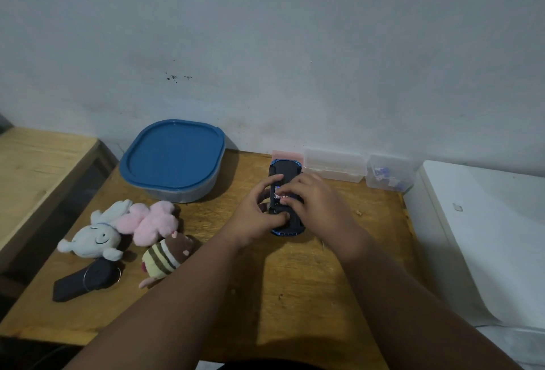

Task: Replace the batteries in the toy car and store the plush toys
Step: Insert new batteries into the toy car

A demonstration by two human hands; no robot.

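A blue toy car (284,169) lies upside down on the wooden table (295,275), its dark underside up. My left hand (256,216) grips its left side, thumb on the underside. My right hand (318,207) covers its right side, fingertips at a battery (278,196) showing in the open compartment. Three plush toys lie at the left: a white one (94,237), a pink one (150,220) and a striped brown one (168,254).
A clear container with a blue lid (174,157) stands behind the plush toys. A black remote (85,279) lies at the front left. Two small clear plastic boxes (334,164) (389,173) sit against the wall. A white surface (486,237) borders the table's right edge.
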